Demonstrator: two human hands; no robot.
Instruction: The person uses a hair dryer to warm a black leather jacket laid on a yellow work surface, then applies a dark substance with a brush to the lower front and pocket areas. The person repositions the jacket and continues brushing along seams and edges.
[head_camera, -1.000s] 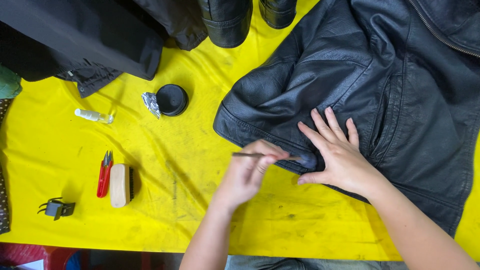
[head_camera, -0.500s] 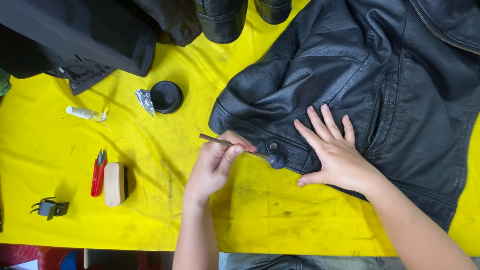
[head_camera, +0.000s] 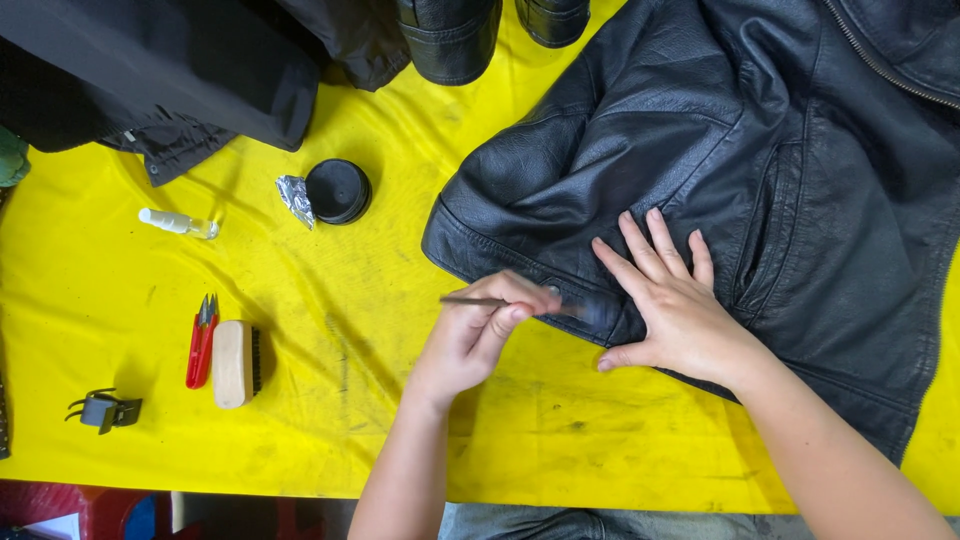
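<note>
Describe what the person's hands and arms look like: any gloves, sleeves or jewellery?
Both are bare. The left hand and the right hand wear no gloves, and no rings or bracelets show. The forearms are uncovered as far as the picture reaches, with no sleeves, watch or wristband in view. The fingers are slim, with short plain nails and no visible polish.

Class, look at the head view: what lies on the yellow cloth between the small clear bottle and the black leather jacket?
In the head view, a crumpled foil scrap and a round black tin lie between the small clear bottle and the black leather jacket; otherwise bare yellow cloth.
</note>
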